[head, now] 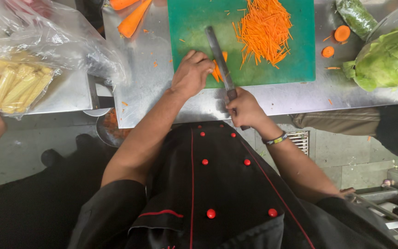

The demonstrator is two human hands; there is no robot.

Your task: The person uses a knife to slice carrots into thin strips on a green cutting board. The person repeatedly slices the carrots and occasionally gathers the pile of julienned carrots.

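The brushed steel worktop (153, 69) carries a green plastic cutting board (194, 23), and on the board's near edge lies a small stack of orange carrot slices (217, 70), with a loose heap of fine orange carrot shreds (264, 28) farther back and to the right. A pale green cabbage head (388, 60) sits well apart at the right end of the worktop, near two round carrot offcuts (342, 33). The long steel kitchen knife (217, 53) runs from the near edge of the board away and slightly to the left, its blade lying just to the right of the carrot slices and along their length. The left hand (192, 74) is the nearer one: its grip is curled down over the slices, fingertips pinning them against the board just beside the blade. The right hand (244, 108) sits at the worktop's near edge, grip wrapped fully around the dark knife handle.
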